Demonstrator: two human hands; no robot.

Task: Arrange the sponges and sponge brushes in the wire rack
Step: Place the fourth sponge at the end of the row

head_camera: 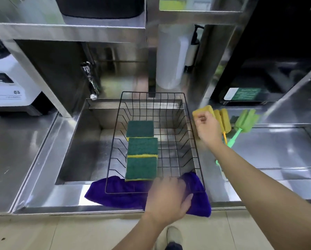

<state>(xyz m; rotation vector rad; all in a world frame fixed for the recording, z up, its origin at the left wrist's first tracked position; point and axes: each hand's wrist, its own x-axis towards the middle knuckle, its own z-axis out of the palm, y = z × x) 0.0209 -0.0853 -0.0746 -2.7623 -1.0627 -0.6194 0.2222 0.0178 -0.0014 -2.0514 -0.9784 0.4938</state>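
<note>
A black wire rack [192, 123] sits over a steel sink, its near end resting on a purple cloth [115, 197]. Three green-topped yellow sponges lie in a row inside it: far [140, 128], middle [143, 146], near [141, 168]. My right hand [208, 129] is just right of the rack, fingers closed on a yellow sponge [204, 110] held above the counter. My left hand [168, 197] rests on the rack's near edge and the cloth, fingers around the wire. A yellow sponge brush [224, 119] and a green sponge brush [245, 121] lie on the counter to the right.
A chrome faucet [90, 82] hangs over the sink's [82, 141] far left corner. A white cylinder [171, 56] stands behind the rack. Steel shelving rises at the back. A recessed steel tray [277, 147] lies to the right, flat steel counter [12, 150] to the left.
</note>
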